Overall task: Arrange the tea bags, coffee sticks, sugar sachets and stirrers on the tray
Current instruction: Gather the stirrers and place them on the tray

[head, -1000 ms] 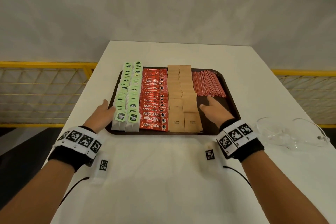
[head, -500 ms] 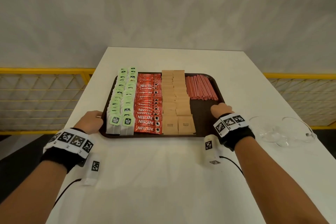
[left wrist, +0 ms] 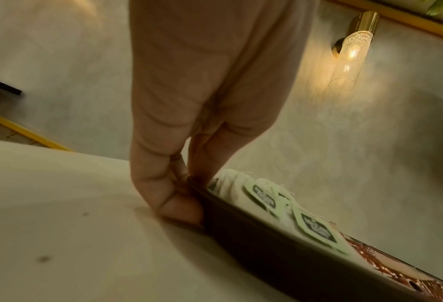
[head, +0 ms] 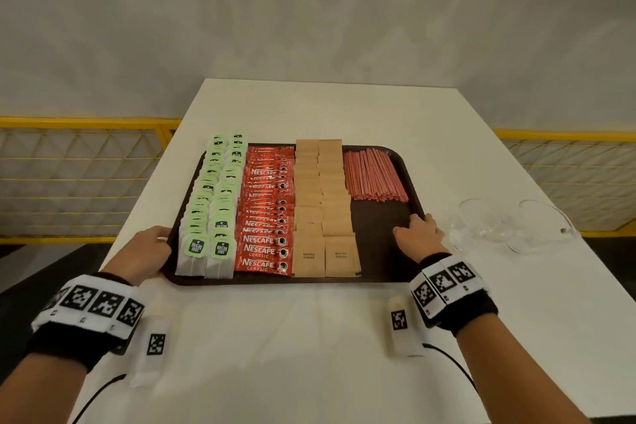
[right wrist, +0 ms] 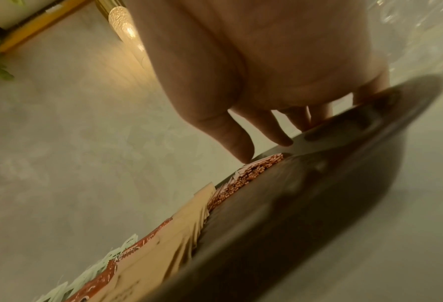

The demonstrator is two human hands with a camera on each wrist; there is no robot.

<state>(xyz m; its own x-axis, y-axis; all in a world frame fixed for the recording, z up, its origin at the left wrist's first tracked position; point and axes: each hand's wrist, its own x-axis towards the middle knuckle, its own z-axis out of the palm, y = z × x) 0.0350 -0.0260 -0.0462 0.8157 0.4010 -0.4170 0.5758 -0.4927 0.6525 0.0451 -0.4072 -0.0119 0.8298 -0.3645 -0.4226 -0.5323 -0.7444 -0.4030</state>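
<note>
Both hands have left the rows and gone to the sides of the brown tray (head: 378, 277): a second ago the left hand (head: 142, 253) lay against the near tea bags (head: 206, 217) and the right hand (head: 418, 234) pointed at the red stirrers (head: 375, 175); now each sits at a tray edge. In the left wrist view the left thumb and fingers pinch the tray's left rim (left wrist: 240, 220), fingertips curled against the table (head: 309, 354). The right hand rests over the right rim, its fingers (right wrist: 274, 130) spread and only slightly bent, touching the rim without clearly closing round it. On the tray the tea bags, Nescafé coffee sticks (head: 266, 217), brown sugar sachets (head: 323, 210) and stirrers lie in neat columns from left to right. Two glass bowls (head: 512, 227) on the table to the right hold nothing. Sorting looks finished; the hands seem set to square or move the tray.
</note>
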